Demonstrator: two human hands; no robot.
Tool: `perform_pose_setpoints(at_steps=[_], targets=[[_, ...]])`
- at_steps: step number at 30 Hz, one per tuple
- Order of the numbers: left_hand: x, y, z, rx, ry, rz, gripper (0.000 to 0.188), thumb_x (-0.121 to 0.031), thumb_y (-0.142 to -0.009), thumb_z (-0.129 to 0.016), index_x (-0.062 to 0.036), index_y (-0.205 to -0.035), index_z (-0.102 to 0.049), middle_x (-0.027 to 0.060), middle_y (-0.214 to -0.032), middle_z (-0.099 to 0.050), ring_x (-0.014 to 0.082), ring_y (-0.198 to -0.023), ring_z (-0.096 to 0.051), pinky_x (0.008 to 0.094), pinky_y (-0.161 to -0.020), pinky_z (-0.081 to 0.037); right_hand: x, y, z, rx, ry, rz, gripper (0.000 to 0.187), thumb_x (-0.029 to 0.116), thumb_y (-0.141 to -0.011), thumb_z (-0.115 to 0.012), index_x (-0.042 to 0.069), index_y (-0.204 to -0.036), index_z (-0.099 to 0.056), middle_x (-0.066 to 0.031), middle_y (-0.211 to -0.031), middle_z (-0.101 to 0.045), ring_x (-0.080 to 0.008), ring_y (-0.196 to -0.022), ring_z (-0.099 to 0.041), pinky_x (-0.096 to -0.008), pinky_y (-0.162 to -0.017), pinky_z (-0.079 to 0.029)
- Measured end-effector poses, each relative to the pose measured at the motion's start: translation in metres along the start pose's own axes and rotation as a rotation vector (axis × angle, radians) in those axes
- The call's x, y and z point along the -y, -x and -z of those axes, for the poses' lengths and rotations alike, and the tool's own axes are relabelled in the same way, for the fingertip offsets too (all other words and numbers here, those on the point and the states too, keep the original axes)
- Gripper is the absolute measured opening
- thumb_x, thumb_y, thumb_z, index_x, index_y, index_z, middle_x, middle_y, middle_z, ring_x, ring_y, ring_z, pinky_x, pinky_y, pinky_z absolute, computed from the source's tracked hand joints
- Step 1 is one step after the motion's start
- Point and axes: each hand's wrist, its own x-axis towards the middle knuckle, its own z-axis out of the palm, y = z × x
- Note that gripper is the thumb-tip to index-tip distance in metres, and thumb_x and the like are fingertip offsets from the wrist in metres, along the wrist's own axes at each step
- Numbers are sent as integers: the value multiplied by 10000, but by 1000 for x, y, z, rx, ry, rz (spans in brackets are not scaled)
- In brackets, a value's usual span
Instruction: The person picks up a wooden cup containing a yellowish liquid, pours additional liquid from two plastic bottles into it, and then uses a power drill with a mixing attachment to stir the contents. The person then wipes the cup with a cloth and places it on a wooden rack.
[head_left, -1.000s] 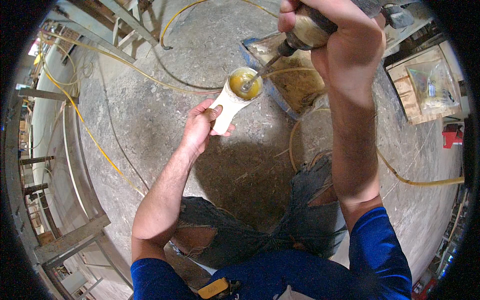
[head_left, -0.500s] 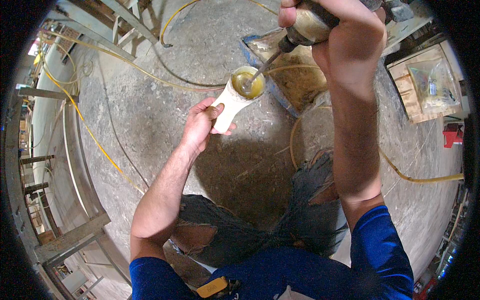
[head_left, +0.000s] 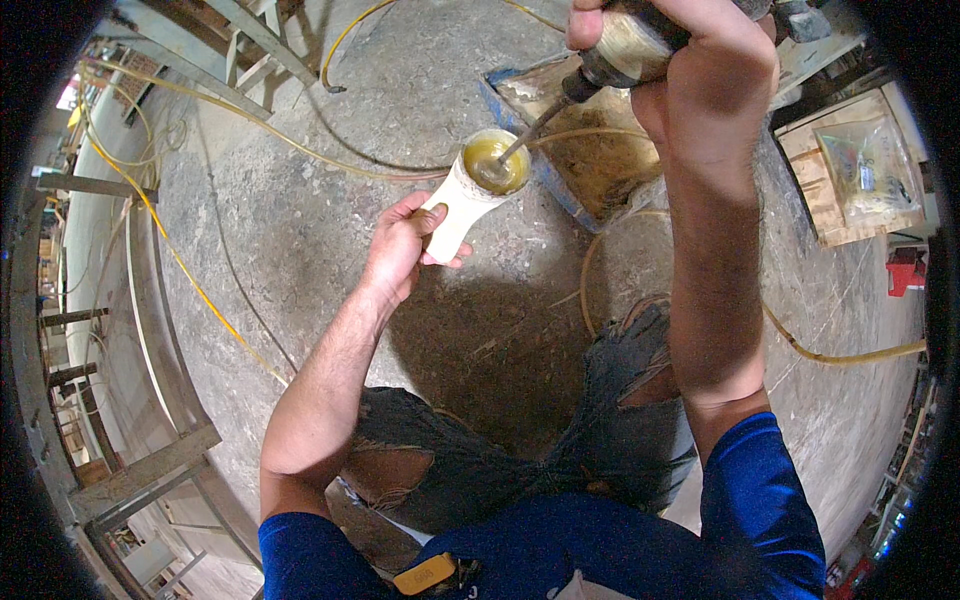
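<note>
My left hand is wrapped round a white plastic container, tilted with its round mouth up. Yellowish liquid lies inside it. A metal mixing rod reaches down into the liquid, its end blurred there. The rod is fixed in the chuck of a power drill, which my right hand grips at the upper edge of the view. Part of the drill and some of the right fingers are cut off or hidden.
Yellow hoses and a dark cord run over the concrete floor. Past the container lies a shallow blue-edged tray with brown stains. A clear bag sits on a wooden box at the right. Metal frames stand left.
The drill and my right hand have shifted slightly to the right. The container stays almost in place in my left hand, with the rod still in the liquid.
</note>
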Motion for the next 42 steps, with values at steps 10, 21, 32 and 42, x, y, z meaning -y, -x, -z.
perform_pose_setpoints(at_steps=[10,21,32,42], targets=[[-1,0,0,2,-18,-8,186,-111,-1028,-516,23,-1135,-587,163,-951,-702,257,-693,-732,328,-547,-624,1,-1,1,23,59,30,131,123,-834,-693,8,-833,-629,-72,-665,-616,-140,-520,-583,-261,-506,-467],[-2,0,-2,-6,-23,9,193,-109,-1029,-510,11,-1157,-592,154,-954,-704,255,-698,-731,341,-555,-626,1,-1,2,-19,11,8,125,117,-836,-692,10,-840,-626,-77,-673,-622,-156,-514,-593,-274,-504,-474],[2,-4,0,-13,-3,-11,215,-140,-1026,-530,2,-1173,-599,163,-970,-725,252,-688,-730,331,-546,-619,-2,-3,6,-30,17,23,117,102,-827,-688,4,-849,-628,-82,-671,-626,-164,-511,-600,-277,-502,-479],[0,-3,0,-15,-21,-25,215,-131,-1022,-531,19,-1162,-597,172,-957,-727,257,-689,-731,334,-547,-620,1,0,3,-29,-16,-30,118,105,-822,-689,5,-835,-630,-83,-672,-627,-162,-520,-600,-269,-509,-476]])
